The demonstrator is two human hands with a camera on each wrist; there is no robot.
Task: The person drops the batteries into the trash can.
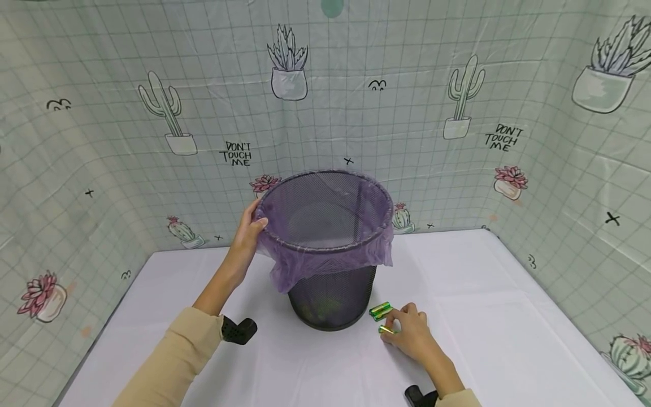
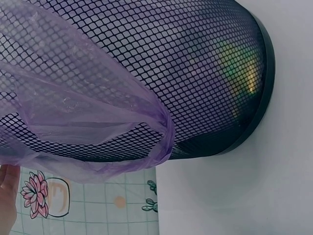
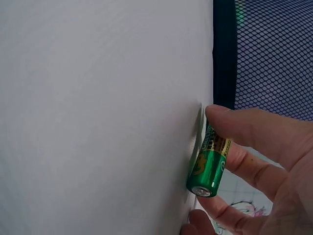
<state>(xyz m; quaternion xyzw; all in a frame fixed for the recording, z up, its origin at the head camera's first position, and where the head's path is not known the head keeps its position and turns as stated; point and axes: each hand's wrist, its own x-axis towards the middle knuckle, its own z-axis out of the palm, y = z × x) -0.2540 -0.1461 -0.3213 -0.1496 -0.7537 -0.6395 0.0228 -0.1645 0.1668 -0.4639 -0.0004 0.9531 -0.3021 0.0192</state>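
A black mesh wastebasket (image 1: pixel 333 291) stands on the table, lined with a thin purple bag (image 1: pixel 305 263) folded down over its rim. My left hand (image 1: pixel 247 234) holds the basket's left side at the rim, over the bag; only a bit of that hand (image 2: pixel 7 196) shows in the left wrist view. My right hand (image 1: pixel 411 333) pinches a green and gold battery (image 3: pixel 208 169) between thumb and fingers, low over the table at the basket's right. Just beyond it lie two more green batteries (image 1: pixel 380 311), side by side near the basket's base.
Green and yellow shapes (image 2: pixel 239 73) show through the mesh at the basket's bottom. A white cloth covers the table (image 1: pixel 483 299). Behind and on both sides hangs a gridded curtain (image 1: pixel 325 130) with cactus drawings. Black devices (image 1: pixel 239 330) are worn at both wrists.
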